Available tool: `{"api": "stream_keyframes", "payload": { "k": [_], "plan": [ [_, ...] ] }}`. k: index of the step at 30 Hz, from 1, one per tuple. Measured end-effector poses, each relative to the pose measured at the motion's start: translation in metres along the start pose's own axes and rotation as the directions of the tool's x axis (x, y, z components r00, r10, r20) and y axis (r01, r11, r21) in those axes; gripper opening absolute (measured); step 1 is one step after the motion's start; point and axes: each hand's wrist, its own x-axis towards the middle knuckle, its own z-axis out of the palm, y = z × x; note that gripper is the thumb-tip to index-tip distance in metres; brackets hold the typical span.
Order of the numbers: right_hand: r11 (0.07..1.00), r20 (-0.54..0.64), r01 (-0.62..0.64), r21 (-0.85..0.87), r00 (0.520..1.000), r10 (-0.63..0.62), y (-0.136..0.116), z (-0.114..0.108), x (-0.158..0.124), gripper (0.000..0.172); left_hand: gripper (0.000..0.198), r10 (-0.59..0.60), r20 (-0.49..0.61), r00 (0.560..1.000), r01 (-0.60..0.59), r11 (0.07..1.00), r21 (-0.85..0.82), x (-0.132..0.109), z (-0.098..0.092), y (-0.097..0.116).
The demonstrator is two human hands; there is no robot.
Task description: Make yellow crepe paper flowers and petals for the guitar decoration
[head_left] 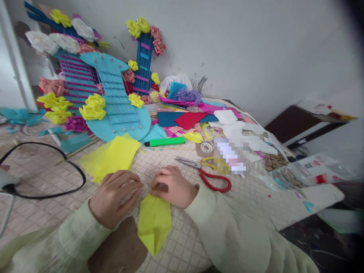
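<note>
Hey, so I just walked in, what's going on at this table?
A person is handling a folded yellow piece on the tabletop. The right hand has its fingers at the far end, pinching or pressing; I can't tell which. The left hand is curled beside that end, thumb and fingers apart. A larger yellow sheet lies just beyond the left hand, and red-handled scissors lie by the right. Behind stands a turquoise stringed board with yellow flowers.
</note>
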Motion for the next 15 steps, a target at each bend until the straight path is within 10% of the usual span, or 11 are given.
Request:
{"api": "stream_keyframes", "payload": {
  "k": [15],
  "plan": [
    [0.998, 0.096, 0.044, -0.052, 0.995, -0.038, -0.0007, -0.0079, -0.0012, 0.008, 0.017, 0.024, 0.002, 1.0, -0.024, 0.999, -0.048, -0.0001, 0.0014, -0.0009]
  ]
}}
